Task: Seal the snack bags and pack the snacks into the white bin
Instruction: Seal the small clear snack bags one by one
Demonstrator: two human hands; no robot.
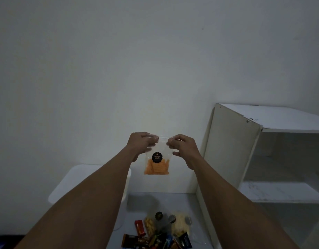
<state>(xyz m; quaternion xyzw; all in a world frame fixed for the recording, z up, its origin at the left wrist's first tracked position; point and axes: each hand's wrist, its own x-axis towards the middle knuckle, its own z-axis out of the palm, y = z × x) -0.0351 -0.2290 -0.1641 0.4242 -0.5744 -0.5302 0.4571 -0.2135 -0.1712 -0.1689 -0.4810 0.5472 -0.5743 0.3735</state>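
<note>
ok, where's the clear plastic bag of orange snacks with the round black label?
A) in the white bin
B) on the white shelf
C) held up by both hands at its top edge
C: left hand and right hand pinch the top edge of the clear plastic bag, which hangs in mid-air.

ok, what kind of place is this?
Likely a plain room in a home, hard to be sure: bare white wall, white shelf unit on the right, loose snack packs on a pale tabletop.
</note>
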